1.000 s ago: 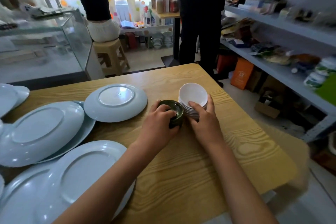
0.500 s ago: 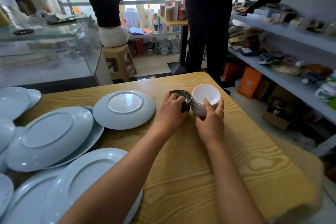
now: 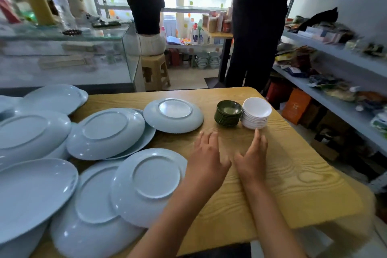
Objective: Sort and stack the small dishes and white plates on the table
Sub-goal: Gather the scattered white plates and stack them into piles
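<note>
Both hands empty, fingers spread, palms down just over the worktop (image 3: 293,174). Left hand (image 3: 207,157) sits near the plates; right hand (image 3: 252,157) has its fingertip just short of the white dish stack (image 3: 256,115), maybe touching, can't tell.

Small dishes look sorted: dark green dish stack (image 3: 228,112) and white stack side by side, touching, near the far right corner of the worktop. Top dish of each looks empty.

Next step is prob. the pale plates, all upside down and overlapping at left. Suggest: take the nearest round plate (image 3: 149,184) w/ both hands at the rim, lift clear rather than drag, since it rests on others. Group round w/ round, e.g. the lone one (image 3: 173,115) by the green stack; oval plates (image 3: 31,132) separately. Largest at bottom, rims aligned.
</note>
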`<action>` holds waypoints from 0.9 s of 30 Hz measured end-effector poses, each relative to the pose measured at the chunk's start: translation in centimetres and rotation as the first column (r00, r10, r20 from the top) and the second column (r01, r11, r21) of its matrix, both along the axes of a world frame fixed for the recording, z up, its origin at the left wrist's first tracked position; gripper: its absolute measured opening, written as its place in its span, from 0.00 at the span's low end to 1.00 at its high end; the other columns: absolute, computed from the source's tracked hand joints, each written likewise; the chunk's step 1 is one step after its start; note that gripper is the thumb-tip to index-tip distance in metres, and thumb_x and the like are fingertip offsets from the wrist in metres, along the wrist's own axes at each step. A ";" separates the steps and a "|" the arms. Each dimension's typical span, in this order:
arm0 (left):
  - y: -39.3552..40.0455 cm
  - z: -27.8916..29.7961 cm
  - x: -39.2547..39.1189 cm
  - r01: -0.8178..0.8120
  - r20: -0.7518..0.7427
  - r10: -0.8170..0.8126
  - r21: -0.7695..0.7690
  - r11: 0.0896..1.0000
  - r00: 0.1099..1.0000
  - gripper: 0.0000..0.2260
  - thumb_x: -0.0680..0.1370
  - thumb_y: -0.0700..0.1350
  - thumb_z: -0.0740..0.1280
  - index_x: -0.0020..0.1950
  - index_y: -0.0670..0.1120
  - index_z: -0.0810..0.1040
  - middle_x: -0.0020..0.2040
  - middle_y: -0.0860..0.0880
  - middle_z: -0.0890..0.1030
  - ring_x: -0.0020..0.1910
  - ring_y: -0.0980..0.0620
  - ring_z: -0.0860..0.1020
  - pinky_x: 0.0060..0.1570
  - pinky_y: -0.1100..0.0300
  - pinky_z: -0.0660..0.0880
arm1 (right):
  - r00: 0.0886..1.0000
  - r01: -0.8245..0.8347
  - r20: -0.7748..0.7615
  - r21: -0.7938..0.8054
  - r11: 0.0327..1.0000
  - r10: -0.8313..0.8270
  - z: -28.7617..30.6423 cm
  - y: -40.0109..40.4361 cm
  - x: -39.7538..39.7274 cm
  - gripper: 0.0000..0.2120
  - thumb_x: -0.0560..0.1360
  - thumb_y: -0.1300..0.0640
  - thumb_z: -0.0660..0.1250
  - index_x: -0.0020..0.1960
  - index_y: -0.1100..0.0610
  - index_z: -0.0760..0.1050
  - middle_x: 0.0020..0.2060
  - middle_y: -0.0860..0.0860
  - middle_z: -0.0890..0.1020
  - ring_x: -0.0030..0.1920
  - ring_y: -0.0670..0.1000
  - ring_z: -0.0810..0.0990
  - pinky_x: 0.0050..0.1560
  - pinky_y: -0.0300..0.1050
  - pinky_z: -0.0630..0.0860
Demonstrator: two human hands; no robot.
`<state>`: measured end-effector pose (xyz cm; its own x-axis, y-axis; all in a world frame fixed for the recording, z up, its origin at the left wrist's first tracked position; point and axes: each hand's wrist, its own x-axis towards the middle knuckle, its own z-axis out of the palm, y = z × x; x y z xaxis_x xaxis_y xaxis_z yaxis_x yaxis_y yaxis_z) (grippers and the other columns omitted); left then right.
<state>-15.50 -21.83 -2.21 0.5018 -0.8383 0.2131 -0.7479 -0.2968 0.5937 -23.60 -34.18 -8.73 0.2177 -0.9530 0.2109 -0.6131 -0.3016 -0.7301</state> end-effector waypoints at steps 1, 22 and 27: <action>1.7 0.0 0.1 -0.020 0.002 0.020 -0.031 0.999 1.000 0.30 0.77 0.50 0.65 0.76 0.47 0.60 0.75 0.49 0.62 0.76 0.49 0.54 0.74 0.54 0.55 | 1.000 -0.006 0.015 0.014 1.000 0.006 0.0 1.3 0.0 0.41 0.73 0.62 0.66 0.78 0.53 0.47 0.77 0.58 0.52 0.77 0.56 0.50 0.72 0.52 0.58; 18.3 -4.2 4.7 -0.028 0.338 -0.079 0.301 0.953 0.938 0.36 0.66 0.52 0.64 0.75 0.54 0.62 0.76 0.51 0.62 0.77 0.44 0.52 0.66 0.25 0.48 | 0.989 -0.099 0.112 0.023 0.995 0.096 0.0 15.0 1.6 0.30 0.75 0.59 0.66 0.74 0.50 0.61 0.67 0.51 0.72 0.65 0.49 0.72 0.64 0.45 0.70; 17.0 -6.0 4.0 0.033 0.451 -0.101 0.156 0.987 0.887 0.33 0.58 0.47 0.66 0.65 0.49 0.75 0.65 0.47 0.77 0.65 0.42 0.74 0.59 0.26 0.65 | 0.984 -0.109 0.148 0.061 0.992 0.099 -0.3 14.5 1.5 0.28 0.77 0.55 0.65 0.74 0.48 0.60 0.68 0.48 0.71 0.65 0.46 0.71 0.63 0.46 0.71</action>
<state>-11.50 -4.82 -8.18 0.3193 -0.9045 0.2828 -0.9467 -0.2909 0.1383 -22.06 -19.68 -8.99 0.2884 -0.9399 0.1825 -0.4680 -0.3047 -0.8295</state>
